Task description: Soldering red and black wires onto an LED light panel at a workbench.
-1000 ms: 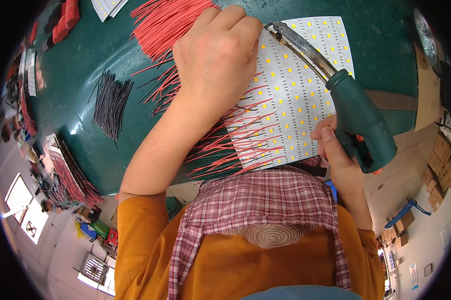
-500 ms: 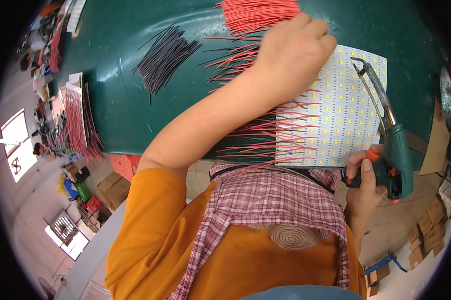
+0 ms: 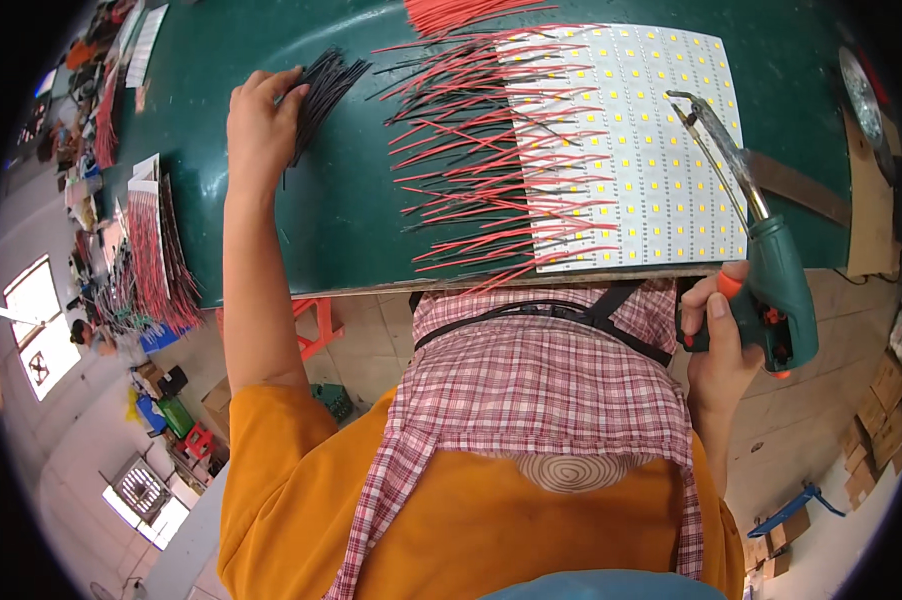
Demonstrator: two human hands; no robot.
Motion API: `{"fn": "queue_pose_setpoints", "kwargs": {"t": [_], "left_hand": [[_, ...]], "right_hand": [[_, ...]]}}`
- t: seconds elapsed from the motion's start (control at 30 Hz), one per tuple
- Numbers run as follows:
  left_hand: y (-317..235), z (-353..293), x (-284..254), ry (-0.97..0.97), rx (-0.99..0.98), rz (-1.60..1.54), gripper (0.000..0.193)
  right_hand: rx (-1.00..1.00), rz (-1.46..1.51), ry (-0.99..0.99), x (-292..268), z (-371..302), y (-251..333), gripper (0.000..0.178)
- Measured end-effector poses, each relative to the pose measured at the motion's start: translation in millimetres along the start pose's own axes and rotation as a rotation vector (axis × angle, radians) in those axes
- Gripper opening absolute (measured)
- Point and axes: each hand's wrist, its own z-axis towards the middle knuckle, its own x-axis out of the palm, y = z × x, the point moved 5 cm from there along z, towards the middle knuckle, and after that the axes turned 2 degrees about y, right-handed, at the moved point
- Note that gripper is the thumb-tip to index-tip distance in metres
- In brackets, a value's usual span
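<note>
My left hand [image 3: 261,128] is at the left edge of a loose pile of black wires [image 3: 333,88], thumb and fingertips pinched at the wires there; how many it grips is hidden. In my right hand [image 3: 719,345] is a green and black soldering gun [image 3: 783,280] with orange parts. Its metal tip rises over a white LED panel [image 3: 661,170] dotted with yellow chips; I cannot tell whether the tip touches it. Red and black wires [image 3: 461,165] lie in rows across the panel's left side and stick out leftward over the table.
Red wires [image 3: 461,12] are bundled at the far edge of the green table [image 3: 341,235]. Wired panels [image 3: 159,240] stand stacked at the left. A brown strip [image 3: 801,188] and a round metallic thing [image 3: 859,95] lie at the right. Below the table is a red stool [image 3: 321,328].
My left hand has left the far part of the panel and swung left to the black wire pile. My right hand keeps hold of the soldering gun. The whole view has shifted slightly.
</note>
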Motion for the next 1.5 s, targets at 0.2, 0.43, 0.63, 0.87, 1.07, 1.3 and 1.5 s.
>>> {"fn": "queue_pose_setpoints", "kwargs": {"t": [0.2,0.43,0.63,0.87,1.07,1.3,1.5], "left_hand": [[24.9,47.1,1.1,0.004,-0.126,0.180,0.022],[26.8,61.9,-1.9,0.060,-0.137,0.126,0.024],[21.1,67.1,-6.7,0.099,-0.159,0.293,0.026],[19.2,62.4,-9.3,0.121,-0.147,0.245,0.023],[15.7,62.4,-13.6,0.116,-0.117,0.260,0.022],[-17.4,46.0,-45.2,0.165,0.316,0.526,0.014],[-49.1,37.6,-40.9,0.365,0.505,1.071,0.007]], "right_hand": [[0.042,-0.040,-0.029,9.7,16.1,0.7,0.028],[0.059,0.009,-0.005,8.0,16.4,-7.0,0.030],[0.039,0.018,0.016,11.9,20.4,-9.9,0.030],[0.038,0.040,0.002,6.0,14.5,-14.2,0.030],[-0.004,0.037,0.020,4.9,15.3,-16.6,0.030],[0.027,0.038,0.030,7.6,19.4,-16.7,0.030],[0.020,0.072,0.027,17.7,24.7,-38.9,0.029]]}}
